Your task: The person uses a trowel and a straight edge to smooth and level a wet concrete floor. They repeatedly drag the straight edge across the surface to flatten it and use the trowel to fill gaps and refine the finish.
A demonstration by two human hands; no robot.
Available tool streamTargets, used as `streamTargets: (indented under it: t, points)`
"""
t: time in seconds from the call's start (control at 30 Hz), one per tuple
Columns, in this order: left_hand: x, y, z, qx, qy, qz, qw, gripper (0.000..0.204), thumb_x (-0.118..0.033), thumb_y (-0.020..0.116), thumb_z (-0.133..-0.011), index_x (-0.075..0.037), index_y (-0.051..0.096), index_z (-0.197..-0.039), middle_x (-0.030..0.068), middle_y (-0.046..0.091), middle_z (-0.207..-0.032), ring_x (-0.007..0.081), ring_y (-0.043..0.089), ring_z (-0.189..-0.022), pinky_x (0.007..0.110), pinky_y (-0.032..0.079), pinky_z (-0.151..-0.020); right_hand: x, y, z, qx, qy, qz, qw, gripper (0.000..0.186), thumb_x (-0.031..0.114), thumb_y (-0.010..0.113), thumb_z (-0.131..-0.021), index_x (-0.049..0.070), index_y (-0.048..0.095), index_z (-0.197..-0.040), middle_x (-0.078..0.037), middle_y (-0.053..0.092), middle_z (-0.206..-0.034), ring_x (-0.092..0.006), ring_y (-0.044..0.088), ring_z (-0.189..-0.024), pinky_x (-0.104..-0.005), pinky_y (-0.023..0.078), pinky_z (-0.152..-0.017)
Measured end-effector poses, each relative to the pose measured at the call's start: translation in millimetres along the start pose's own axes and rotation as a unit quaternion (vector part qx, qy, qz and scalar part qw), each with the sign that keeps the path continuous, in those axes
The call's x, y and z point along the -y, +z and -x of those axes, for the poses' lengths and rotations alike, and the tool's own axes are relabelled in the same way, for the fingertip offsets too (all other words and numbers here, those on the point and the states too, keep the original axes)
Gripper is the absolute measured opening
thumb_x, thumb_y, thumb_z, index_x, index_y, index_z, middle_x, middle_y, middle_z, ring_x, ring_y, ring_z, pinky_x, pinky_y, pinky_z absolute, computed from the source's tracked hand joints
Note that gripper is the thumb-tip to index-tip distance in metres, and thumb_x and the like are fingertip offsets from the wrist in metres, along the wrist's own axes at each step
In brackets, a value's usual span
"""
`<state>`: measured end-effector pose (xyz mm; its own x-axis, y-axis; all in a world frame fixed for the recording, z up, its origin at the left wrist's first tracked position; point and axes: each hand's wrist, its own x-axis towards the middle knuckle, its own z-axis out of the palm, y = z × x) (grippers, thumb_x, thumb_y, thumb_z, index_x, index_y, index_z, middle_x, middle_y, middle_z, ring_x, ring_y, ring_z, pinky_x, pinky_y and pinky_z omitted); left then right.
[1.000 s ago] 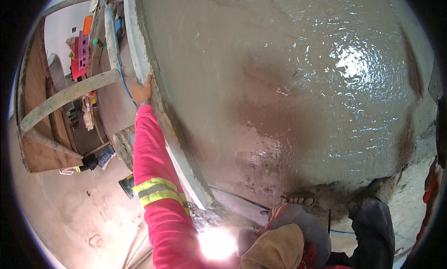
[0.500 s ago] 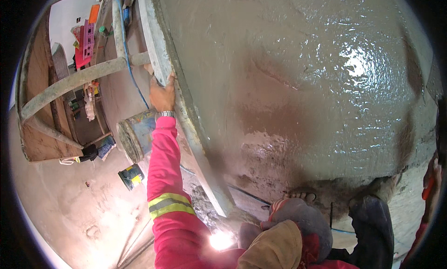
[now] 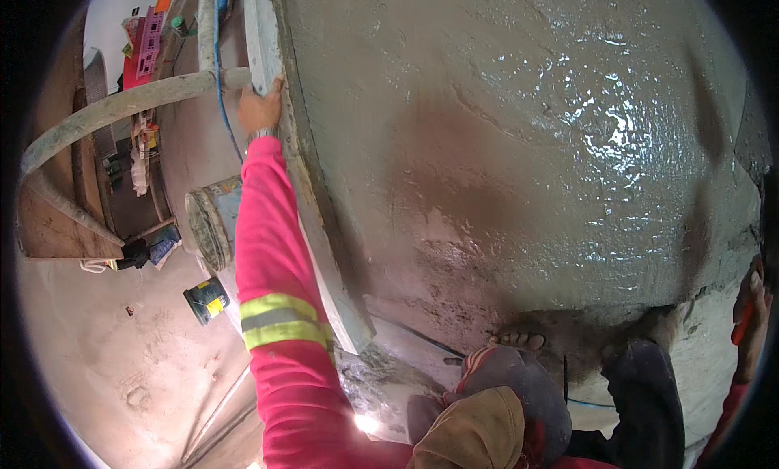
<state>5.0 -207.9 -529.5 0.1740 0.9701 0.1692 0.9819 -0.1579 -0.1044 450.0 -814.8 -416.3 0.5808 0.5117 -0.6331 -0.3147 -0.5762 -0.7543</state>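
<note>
My left hand (image 3: 261,110), at the end of a pink sleeve with a reflective band, is closed around a long pale board (image 3: 266,31). The board runs along the left edge of a wet grey-brown mortar surface (image 3: 487,185). At the far right edge of view, my right hand (image 3: 756,311) is curled around an orange handle (image 3: 740,327). The rest of that tool cannot be made out. Smooth, shiny mortar fills the middle and right, turning rougher and darker towards the near side.
Left of the board stand a mortar-stained bucket (image 3: 209,230) and a small dark tub (image 3: 207,300). A curved pipe frame (image 3: 122,104) and a blue cable (image 3: 221,104) lie near my left hand. Bare toes (image 3: 519,339) and a dark trouser leg (image 3: 645,396) show at the near side.
My left hand and the board have shifted left and farther away. The whole view has also moved slightly. My right hand keeps hold of the orange handle.
</note>
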Motion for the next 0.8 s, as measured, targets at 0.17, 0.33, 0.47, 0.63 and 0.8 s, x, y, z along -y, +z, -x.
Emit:
streamTargets:
  t: [0.17, 0.33, 0.47, 0.63, 0.8]
  points:
    - [23, 0, -27, 0.032, 0.094, 0.092, 0.991, 0.083, -0.059, 0.07, -0.069, 0.001, 0.051, -0.123, 0.0243, 0.058, -0.116, 0.0389, 0.056, -0.109, 0.044, 0.045, -0.091, -42, -14, 1, -0.092, -0.067, 0.151, 0.982, 0.04, 0.037, 0.058, -0.088, 0.005, 0.045, -0.109, 0.002, 0.044, -0.066, -0.0057, 0.039, -0.043, -0.0198, 0.035, -0.04]
    - [32, -35, 108, 0.061, 0.07, 0.188, 0.978, 0.082, -0.039, 0.071, -0.077, 0.001, 0.033, -0.138, 0.0254, 0.047, -0.131, 0.0336, 0.046, -0.123, 0.039, 0.035, -0.102, -51, -16, 25, -0.131, -0.031, 0.174, 0.975, 0.044, 0.04, 0.057, -0.089, 0.006, 0.044, -0.112, 0.002, 0.043, -0.065, -0.005, 0.038, -0.041, -0.0201, 0.034, -0.037]
    - [27, -41, 117, 0.052, -0.012, 0.193, 0.98, 0.068, -0.037, 0.067, -0.082, 0.002, 0.043, -0.132, 0.0272, 0.057, -0.118, 0.036, 0.056, -0.111, 0.041, 0.041, -0.095, -49, -10, 11, -0.109, 0.012, 0.15, 0.983, 0.047, 0.041, 0.058, -0.087, 0.005, 0.043, -0.114, 0.002, 0.043, -0.064, -0.0057, 0.038, -0.04, -0.0204, 0.035, -0.036]
    - [20, -18, 52, 0.009, 0.057, 0.132, 0.989, 0.067, -0.041, 0.06, -0.084, -0.011, 0.038, -0.14, 0.0261, 0.056, -0.119, 0.0413, 0.056, -0.107, 0.042, 0.044, -0.088, -59, -18, 11, -0.126, -0.017, 0.156, 0.979, 0.048, 0.035, 0.058, -0.086, 0.005, 0.042, -0.119, 0.001, 0.044, -0.062, -0.0065, 0.039, -0.038, -0.0207, 0.035, -0.036]
    - [13, -24, 46, 0.013, 0.075, 0.126, 0.989, 0.073, -0.04, 0.06, -0.083, -0.022, 0.027, -0.145, 0.0257, 0.058, -0.116, 0.0424, 0.057, -0.105, 0.043, 0.045, -0.088, -48, -12, 8, -0.104, 0.0, 0.118, 0.988, 0.043, 0.031, 0.06, -0.086, 0.004, 0.044, -0.115, 0.0, 0.046, -0.064, -0.007, 0.04, -0.038, -0.021, 0.036, -0.035]
